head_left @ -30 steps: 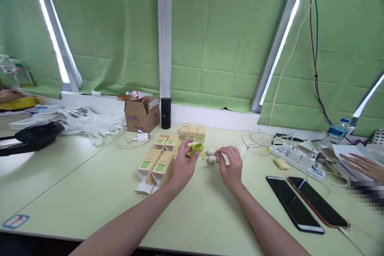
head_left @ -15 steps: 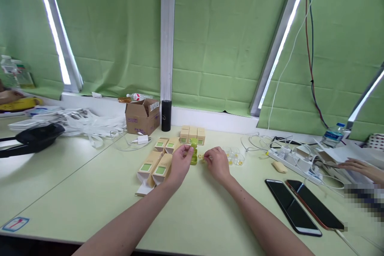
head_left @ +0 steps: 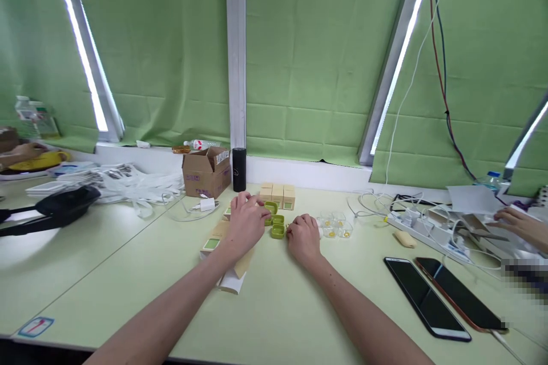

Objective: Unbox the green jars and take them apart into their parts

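My left hand [head_left: 246, 219] is over the kraft paper boxes [head_left: 213, 242] with green labels, its fingertips at a small olive-green case [head_left: 270, 208]; whether it grips the case is unclear. Another open green case [head_left: 278, 230] stands on the table between my hands. My right hand [head_left: 303, 238] rests low with curled fingers just right of that case; what lies under its fingertips is hidden. Right behind it are clear plastic cups [head_left: 336, 223] with small yellow pieces. Three small kraft boxes [head_left: 277, 195] stand in a row further back.
A cardboard box [head_left: 205, 174] and a black cylinder [head_left: 239, 169] stand at the back. White straps [head_left: 141, 182] lie left. Two phones [head_left: 428, 298] and a power strip [head_left: 423, 232] with cables are right. Another person's hand [head_left: 520, 225] reaches in at the right edge.
My left hand has moved left, over the kraft boxes, and one front box now leans. A second green case shows near it. Another person's hand has appeared at the far left.
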`<state>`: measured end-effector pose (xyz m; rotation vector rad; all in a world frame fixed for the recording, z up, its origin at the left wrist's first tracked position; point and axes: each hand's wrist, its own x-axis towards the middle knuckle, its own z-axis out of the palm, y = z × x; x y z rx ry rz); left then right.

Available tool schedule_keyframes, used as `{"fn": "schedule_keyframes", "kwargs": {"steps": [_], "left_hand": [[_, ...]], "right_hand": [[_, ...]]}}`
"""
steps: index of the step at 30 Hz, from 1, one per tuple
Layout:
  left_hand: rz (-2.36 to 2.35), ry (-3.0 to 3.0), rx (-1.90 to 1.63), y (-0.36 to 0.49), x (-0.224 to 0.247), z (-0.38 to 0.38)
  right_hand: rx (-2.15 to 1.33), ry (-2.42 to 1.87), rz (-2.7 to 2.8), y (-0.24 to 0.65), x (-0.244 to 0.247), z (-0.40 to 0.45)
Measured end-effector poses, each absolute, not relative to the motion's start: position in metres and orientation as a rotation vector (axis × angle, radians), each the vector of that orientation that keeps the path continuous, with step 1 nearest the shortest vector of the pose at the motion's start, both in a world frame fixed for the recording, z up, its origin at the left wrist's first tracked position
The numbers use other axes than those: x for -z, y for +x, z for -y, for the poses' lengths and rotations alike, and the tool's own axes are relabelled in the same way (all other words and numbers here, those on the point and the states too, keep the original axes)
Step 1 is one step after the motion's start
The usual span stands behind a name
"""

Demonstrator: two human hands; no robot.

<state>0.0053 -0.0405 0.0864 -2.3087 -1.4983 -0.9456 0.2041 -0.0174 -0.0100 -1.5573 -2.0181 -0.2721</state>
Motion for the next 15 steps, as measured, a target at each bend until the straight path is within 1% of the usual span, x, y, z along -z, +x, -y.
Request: {"fn": "schedule_keyframes", "kwargs": {"steps": [4,7,11,15], "left_hand": [[1.511,-2.370,0.615,0.003,-0.083,0.042],[1.540,-2.372,0.446,0.007,-0.080,0.042],[1.557,-2.349,0.289,0.011,-0.075,0.037],[1.539,-2.350,0.211,0.011,-0.070,0.034]], "right_hand": [[0.284,-1.548,2.005,0.204,0.012,0.017],[0.294,-1.527,1.995,0.207,0.009,0.020],[0.343,-1.434,2.058,0.217,0.004,0.032],[0.382,-1.278,2.187,0.223,0.005,0.055]]}}
